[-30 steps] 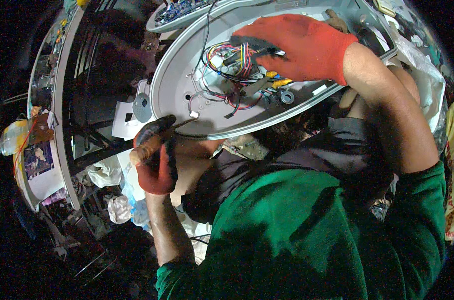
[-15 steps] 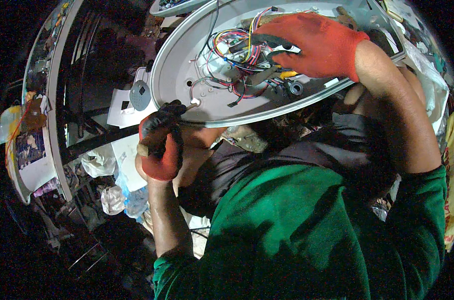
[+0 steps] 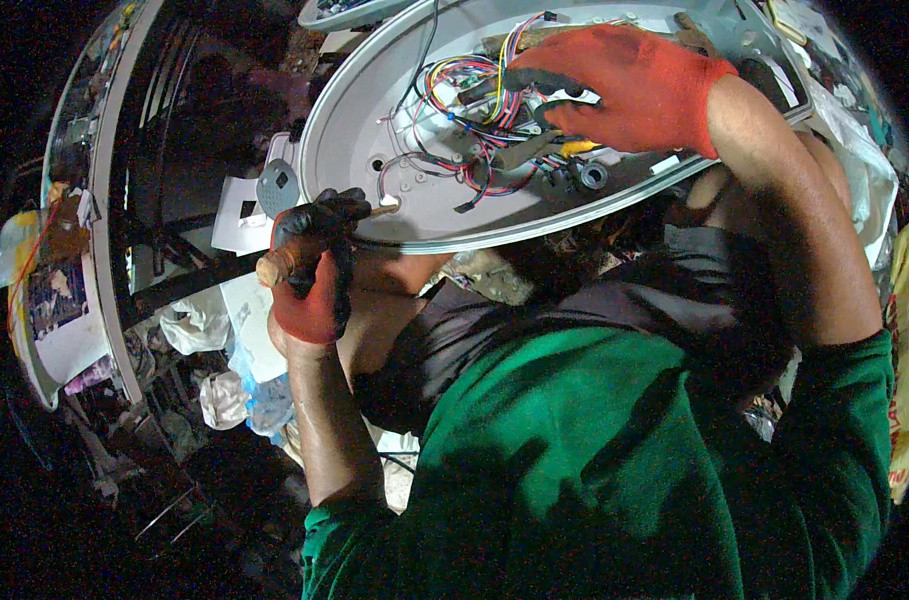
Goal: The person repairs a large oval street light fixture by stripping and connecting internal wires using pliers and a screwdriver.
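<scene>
My left hand (image 3: 319, 255), in a red and black glove, is closed round a screwdriver-like tool with a wooden handle (image 3: 273, 268). The tool's tip points at a small post inside the near left rim of a big grey oval plastic housing (image 3: 359, 222). My right hand (image 3: 629, 95), gloved alike, reaches over the housing from the right. Its fingers and thumb curve about a bundle of coloured wires (image 3: 509, 105); the fingertips are partly hidden. Beneath that hand lie a small metal ring (image 3: 592, 175) and a yellow piece (image 3: 578, 148).
A wooden handle (image 3: 692, 32) lies in the housing's far right part. Left of the housing are a grey perforated piece (image 3: 277, 187) and a white sheet (image 3: 236, 220). Crumpled plastic bags (image 3: 224, 400) lie lower left; a long pale frame edge (image 3: 114, 200) runs further left.
My left hand has turned and shifted slightly left and up, bringing the handle's end more into view. My right hand has stayed nearly still over the wires.
</scene>
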`<control>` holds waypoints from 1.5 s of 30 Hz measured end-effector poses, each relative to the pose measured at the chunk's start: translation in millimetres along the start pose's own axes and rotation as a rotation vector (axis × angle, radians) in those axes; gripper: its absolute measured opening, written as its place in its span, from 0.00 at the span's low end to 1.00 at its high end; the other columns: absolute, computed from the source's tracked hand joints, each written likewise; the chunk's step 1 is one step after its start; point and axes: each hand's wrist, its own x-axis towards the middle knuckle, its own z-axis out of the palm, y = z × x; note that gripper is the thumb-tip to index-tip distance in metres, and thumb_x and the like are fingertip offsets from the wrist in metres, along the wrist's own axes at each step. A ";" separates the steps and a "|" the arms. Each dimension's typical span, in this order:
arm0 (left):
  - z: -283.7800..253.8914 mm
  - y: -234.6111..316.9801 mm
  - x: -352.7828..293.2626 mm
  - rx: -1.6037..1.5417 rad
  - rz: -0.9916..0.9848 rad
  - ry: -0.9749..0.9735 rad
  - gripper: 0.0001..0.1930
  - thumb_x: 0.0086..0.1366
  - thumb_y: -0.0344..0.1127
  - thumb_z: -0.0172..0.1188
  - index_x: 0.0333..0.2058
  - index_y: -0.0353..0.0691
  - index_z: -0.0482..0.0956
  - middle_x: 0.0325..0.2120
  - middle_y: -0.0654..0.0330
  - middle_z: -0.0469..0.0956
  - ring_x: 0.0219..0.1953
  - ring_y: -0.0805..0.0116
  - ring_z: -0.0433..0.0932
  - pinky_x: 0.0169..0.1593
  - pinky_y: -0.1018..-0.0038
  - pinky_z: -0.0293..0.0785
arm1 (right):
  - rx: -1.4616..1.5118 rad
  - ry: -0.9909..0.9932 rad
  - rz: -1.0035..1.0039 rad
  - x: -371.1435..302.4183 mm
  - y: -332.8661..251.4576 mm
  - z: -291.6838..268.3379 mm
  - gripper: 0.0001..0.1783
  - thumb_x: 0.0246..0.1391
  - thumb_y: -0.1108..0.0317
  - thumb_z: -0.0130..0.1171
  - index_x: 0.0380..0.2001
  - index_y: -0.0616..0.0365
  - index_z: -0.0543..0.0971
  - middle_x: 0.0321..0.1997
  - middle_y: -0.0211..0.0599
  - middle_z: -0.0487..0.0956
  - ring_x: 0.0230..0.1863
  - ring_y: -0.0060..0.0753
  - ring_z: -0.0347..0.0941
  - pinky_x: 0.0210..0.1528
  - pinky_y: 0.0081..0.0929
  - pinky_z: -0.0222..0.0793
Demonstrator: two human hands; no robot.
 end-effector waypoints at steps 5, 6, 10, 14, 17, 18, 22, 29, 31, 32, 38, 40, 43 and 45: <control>-2.9 12.5 0.2 0.037 -0.156 0.041 0.24 0.64 0.26 0.54 0.59 0.36 0.63 0.45 0.57 0.77 0.45 0.66 0.76 0.52 0.72 0.70 | 0.017 -0.008 -0.016 4.8 -0.8 0.6 0.28 0.53 0.59 0.58 0.57 0.56 0.70 0.58 0.51 0.72 0.58 0.53 0.69 0.62 0.44 0.62; -3.8 11.2 0.9 0.025 -0.167 0.046 0.23 0.64 0.26 0.54 0.58 0.36 0.64 0.45 0.57 0.77 0.44 0.67 0.76 0.51 0.72 0.70 | 0.018 -0.016 -0.009 5.0 -2.8 0.7 0.28 0.53 0.59 0.58 0.57 0.56 0.70 0.57 0.51 0.72 0.58 0.53 0.69 0.62 0.44 0.62; -12.3 -6.7 7.8 0.125 -0.041 0.033 0.20 0.64 0.27 0.54 0.56 0.36 0.69 0.44 0.58 0.77 0.43 0.69 0.76 0.49 0.74 0.71 | 0.071 -0.108 0.017 12.7 -12.4 -2.9 0.28 0.53 0.60 0.58 0.57 0.57 0.70 0.56 0.52 0.73 0.57 0.54 0.69 0.61 0.44 0.63; -16.4 1.0 5.9 0.329 -0.115 -0.057 0.18 0.64 0.26 0.51 0.53 0.29 0.71 0.52 0.49 0.73 0.52 0.56 0.74 0.56 0.66 0.70 | 0.004 -0.010 -0.030 5.7 -9.8 4.1 0.28 0.52 0.61 0.57 0.57 0.57 0.69 0.55 0.53 0.73 0.56 0.55 0.69 0.59 0.45 0.65; 1.3 12.8 12.8 0.211 -0.095 -0.066 0.15 0.63 0.25 0.51 0.49 0.28 0.74 0.51 0.50 0.74 0.51 0.57 0.75 0.55 0.67 0.71 | 0.053 -0.121 0.020 12.2 -12.8 -4.6 0.29 0.52 0.61 0.58 0.58 0.57 0.69 0.56 0.51 0.72 0.57 0.54 0.69 0.59 0.43 0.65; 2.2 10.0 15.0 0.238 -0.011 -0.106 0.16 0.63 0.25 0.50 0.49 0.28 0.73 0.51 0.49 0.74 0.51 0.57 0.75 0.55 0.67 0.71 | 0.063 -0.176 0.034 15.7 -13.6 -9.8 0.30 0.51 0.61 0.58 0.58 0.56 0.68 0.57 0.50 0.72 0.58 0.53 0.68 0.60 0.42 0.65; 1.8 5.9 13.3 0.210 0.068 -0.098 0.16 0.64 0.24 0.50 0.51 0.27 0.70 0.50 0.47 0.74 0.51 0.56 0.75 0.55 0.67 0.71 | 0.009 -0.137 -0.036 6.3 -3.6 -3.0 0.32 0.58 0.48 0.50 0.60 0.54 0.67 0.58 0.48 0.72 0.60 0.53 0.67 0.63 0.41 0.62; 14.9 12.7 25.7 0.201 0.097 -0.137 0.15 0.63 0.21 0.51 0.49 0.30 0.72 0.45 0.52 0.77 0.47 0.64 0.76 0.53 0.71 0.70 | 0.048 -0.167 0.010 4.2 -4.6 -14.1 0.32 0.58 0.48 0.49 0.60 0.56 0.67 0.58 0.50 0.72 0.60 0.52 0.67 0.63 0.41 0.62; 18.8 15.5 25.0 0.270 0.159 -0.130 0.15 0.63 0.21 0.50 0.48 0.30 0.73 0.44 0.52 0.77 0.46 0.64 0.77 0.52 0.70 0.70 | 0.067 -0.249 0.067 6.6 -9.6 -26.1 0.33 0.58 0.48 0.50 0.61 0.56 0.67 0.58 0.51 0.72 0.61 0.52 0.66 0.63 0.40 0.62; 20.8 16.8 25.0 0.303 0.190 -0.126 0.14 0.63 0.21 0.50 0.48 0.29 0.73 0.44 0.52 0.77 0.45 0.64 0.77 0.51 0.70 0.71 | 0.069 -0.251 0.063 7.6 -8.8 -24.9 0.33 0.58 0.48 0.50 0.61 0.56 0.66 0.58 0.51 0.72 0.61 0.52 0.66 0.63 0.40 0.62; 32.6 29.3 32.6 0.437 0.262 -0.196 0.13 0.63 0.21 0.48 0.46 0.28 0.74 0.41 0.51 0.78 0.42 0.64 0.77 0.48 0.72 0.72 | 0.082 -0.296 0.087 7.6 -18.1 -38.0 0.34 0.58 0.47 0.49 0.61 0.57 0.66 0.59 0.51 0.71 0.62 0.53 0.66 0.63 0.42 0.61; 34.0 32.7 35.8 0.473 0.331 -0.234 0.13 0.64 0.22 0.48 0.47 0.28 0.74 0.41 0.51 0.78 0.42 0.64 0.77 0.48 0.73 0.72 | 0.047 -0.243 0.085 0.4 -27.0 -42.7 0.34 0.58 0.47 0.49 0.61 0.56 0.66 0.60 0.51 0.71 0.62 0.53 0.65 0.64 0.42 0.60; 38.2 34.3 40.7 0.410 0.263 -0.233 0.13 0.64 0.23 0.49 0.47 0.29 0.74 0.40 0.52 0.78 0.41 0.66 0.77 0.47 0.73 0.72 | 0.033 -0.248 0.116 -1.5 -29.1 -42.5 0.34 0.58 0.47 0.49 0.62 0.55 0.66 0.61 0.50 0.70 0.63 0.52 0.64 0.64 0.43 0.60; 40.0 35.0 46.5 0.409 0.178 -0.236 0.13 0.65 0.25 0.51 0.48 0.30 0.74 0.41 0.53 0.79 0.41 0.67 0.77 0.47 0.74 0.72 | 0.072 -0.320 0.133 5.5 -19.6 -41.3 0.34 0.58 0.46 0.49 0.63 0.53 0.66 0.62 0.49 0.69 0.64 0.52 0.63 0.65 0.43 0.59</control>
